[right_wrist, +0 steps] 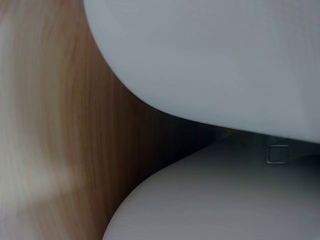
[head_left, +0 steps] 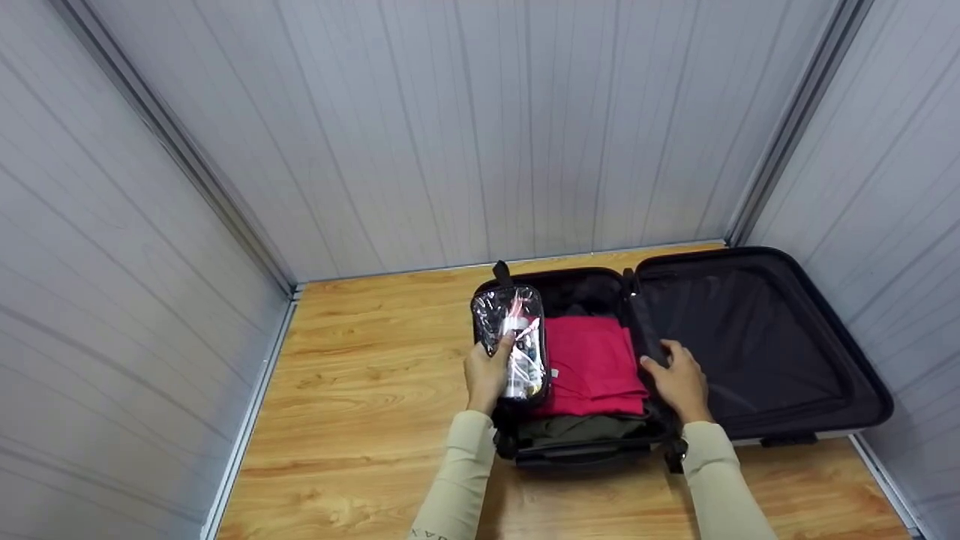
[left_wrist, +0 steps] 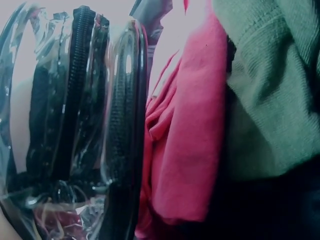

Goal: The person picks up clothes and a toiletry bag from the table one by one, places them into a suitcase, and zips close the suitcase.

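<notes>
My left hand (head_left: 486,373) grips a clear plastic toiletry bag (head_left: 531,360) with black edging, thumb across its front; several items show inside. The bag is over the left side of an open suitcase (head_left: 585,459). In the left wrist view the bag (left_wrist: 75,100) stands beside folded pink clothing (left_wrist: 192,120), with green clothing (left_wrist: 280,90) farther right. The pink clothing lies on top in the packed half. My right hand (head_left: 681,381), fingers loosely bent, rests at the rim between the two halves; its fingertips' contact is hard to make out.
The suitcase lid (head_left: 757,337), lined in dark fabric, lies folded out to the right near the wall. Wooden floor (head_left: 360,397) extends to the left. Pale panel walls (head_left: 465,135) enclose the space. Two pale curved surfaces (right_wrist: 210,60) and a small metal buckle (right_wrist: 278,154) fill the right wrist view.
</notes>
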{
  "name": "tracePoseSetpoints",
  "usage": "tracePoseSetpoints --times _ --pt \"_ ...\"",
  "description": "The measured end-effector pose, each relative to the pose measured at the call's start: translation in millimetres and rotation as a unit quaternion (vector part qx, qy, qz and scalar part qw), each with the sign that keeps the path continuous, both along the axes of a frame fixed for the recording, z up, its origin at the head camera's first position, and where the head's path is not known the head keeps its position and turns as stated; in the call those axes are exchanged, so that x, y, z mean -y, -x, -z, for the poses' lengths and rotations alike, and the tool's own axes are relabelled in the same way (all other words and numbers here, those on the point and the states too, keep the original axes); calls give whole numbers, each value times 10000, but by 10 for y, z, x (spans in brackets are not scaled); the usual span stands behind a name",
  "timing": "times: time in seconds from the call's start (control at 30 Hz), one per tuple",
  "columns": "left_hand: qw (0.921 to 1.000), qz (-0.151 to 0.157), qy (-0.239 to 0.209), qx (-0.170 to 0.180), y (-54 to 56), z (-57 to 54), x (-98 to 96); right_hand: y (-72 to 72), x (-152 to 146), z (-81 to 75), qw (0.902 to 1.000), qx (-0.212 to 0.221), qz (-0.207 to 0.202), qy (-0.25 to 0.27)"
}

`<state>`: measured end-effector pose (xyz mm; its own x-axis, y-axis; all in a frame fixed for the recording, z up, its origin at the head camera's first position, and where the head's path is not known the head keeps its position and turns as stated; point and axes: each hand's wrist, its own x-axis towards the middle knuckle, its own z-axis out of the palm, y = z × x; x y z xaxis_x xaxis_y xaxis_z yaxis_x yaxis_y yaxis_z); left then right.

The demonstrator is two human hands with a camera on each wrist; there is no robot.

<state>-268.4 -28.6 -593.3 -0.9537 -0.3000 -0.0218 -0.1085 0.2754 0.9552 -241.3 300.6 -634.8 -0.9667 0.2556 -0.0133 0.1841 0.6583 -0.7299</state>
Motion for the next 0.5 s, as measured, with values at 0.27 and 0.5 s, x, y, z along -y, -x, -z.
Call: tracePoseSetpoints --times 0.27,0.5 --pt "9994 328 78 -114 -10 -4 -10 10 0 11 10000 39 -18 -38" --pt "9972 742 -6 -21 -30 14 -11 18 6 21 10000 -21 24 -84"
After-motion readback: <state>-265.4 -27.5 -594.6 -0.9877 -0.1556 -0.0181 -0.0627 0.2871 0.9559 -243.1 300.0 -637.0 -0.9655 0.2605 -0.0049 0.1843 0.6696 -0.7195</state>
